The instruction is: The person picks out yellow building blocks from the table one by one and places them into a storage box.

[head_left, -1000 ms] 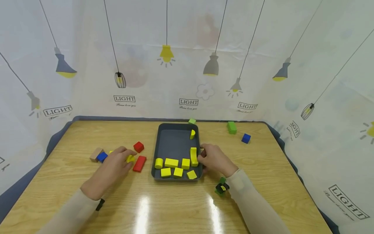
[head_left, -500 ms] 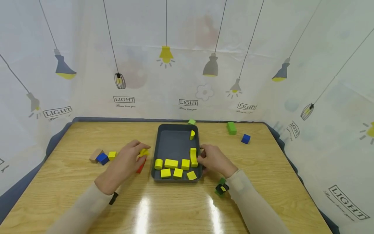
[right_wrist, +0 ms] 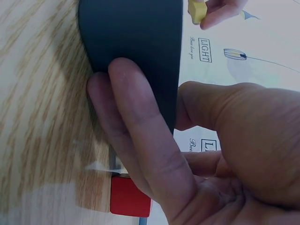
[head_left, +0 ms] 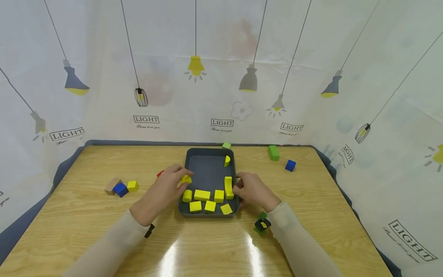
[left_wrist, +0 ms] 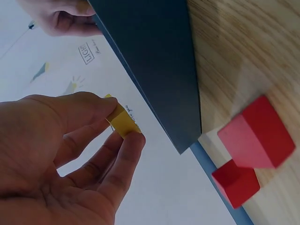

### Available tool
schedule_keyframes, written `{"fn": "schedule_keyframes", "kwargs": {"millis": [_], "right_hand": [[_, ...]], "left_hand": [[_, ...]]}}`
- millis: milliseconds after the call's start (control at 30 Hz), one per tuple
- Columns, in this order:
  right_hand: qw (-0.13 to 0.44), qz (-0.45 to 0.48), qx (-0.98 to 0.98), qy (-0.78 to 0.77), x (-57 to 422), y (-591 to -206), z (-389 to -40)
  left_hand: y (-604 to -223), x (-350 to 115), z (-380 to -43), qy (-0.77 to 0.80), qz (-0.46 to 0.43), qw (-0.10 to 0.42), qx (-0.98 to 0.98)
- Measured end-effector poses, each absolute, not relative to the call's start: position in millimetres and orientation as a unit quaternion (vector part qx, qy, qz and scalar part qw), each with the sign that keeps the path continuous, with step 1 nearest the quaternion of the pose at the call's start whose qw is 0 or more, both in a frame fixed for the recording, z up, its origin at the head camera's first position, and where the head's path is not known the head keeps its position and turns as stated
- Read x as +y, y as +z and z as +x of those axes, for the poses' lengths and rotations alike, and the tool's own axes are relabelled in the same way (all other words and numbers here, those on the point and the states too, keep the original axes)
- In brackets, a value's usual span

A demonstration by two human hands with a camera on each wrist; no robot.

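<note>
My left hand (head_left: pixel 162 192) pinches a small yellow block (left_wrist: pixel 123 123) between thumb and fingertips, above the left rim of a dark grey tray (head_left: pixel 207 167). Part of the block is covered by the fingers. At the tray's right side, my right hand (head_left: pixel 255 189) grips the wall; in the right wrist view two fingers (right_wrist: pixel 136 93) lie along the outer face and the thumb is at the rim. Inside the tray lie several yellow blocks, among them a cylinder (head_left: pixel 187 196), a long block (head_left: pixel 202 195), a curved block (head_left: pixel 228 187) and a half-round one (head_left: pixel 227 161).
Left of the tray are a wooden block (head_left: pixel 112 186), a blue block (head_left: pixel 120 189) and a yellow cube (head_left: pixel 132 186). Two red blocks (left_wrist: pixel 257 133) sit near the left hand. Green (head_left: pixel 273 153) and blue (head_left: pixel 290 166) blocks lie at the back right.
My left hand has carried the yellow block rightward from beside the red blocks to over the tray's left edge, uncovering the yellow cube behind. My right hand stays on the tray.
</note>
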State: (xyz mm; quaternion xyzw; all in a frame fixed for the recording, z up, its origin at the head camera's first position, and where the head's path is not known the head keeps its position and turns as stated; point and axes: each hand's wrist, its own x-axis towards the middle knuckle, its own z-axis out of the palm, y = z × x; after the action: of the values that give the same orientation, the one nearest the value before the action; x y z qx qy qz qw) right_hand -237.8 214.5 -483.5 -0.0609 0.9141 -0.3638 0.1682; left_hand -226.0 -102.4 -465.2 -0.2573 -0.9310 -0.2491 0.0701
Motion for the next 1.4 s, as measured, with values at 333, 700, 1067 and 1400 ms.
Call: {"fn": "schedule_keyframes", "kwargs": {"millis": [333, 700, 1067, 1400], "right_hand": [[0.165, -0.064, 0.916, -0.361, 213.3, -482.2, -237.4], [0.164, -0.06, 0.918, -0.356, 213.7, -481.8, -238.3], [0.158, -0.062, 0.923, -0.345, 213.7, -484.4, -237.7], [0.156, -0.062, 0.925, -0.34, 213.7, -485.0, -237.7]], "left_hand": [[-470.0, -87.2, -232.5, -0.239, -0.277, 0.057, -0.929], [-474.0, -79.3, -238.3, -0.22, -0.28, 0.034, -0.934], [-475.6, -77.9, -237.5, -0.215, -0.282, 0.02, -0.935], [-478.3, -78.0, -236.3, -0.208, -0.277, 0.011, -0.938]]}}
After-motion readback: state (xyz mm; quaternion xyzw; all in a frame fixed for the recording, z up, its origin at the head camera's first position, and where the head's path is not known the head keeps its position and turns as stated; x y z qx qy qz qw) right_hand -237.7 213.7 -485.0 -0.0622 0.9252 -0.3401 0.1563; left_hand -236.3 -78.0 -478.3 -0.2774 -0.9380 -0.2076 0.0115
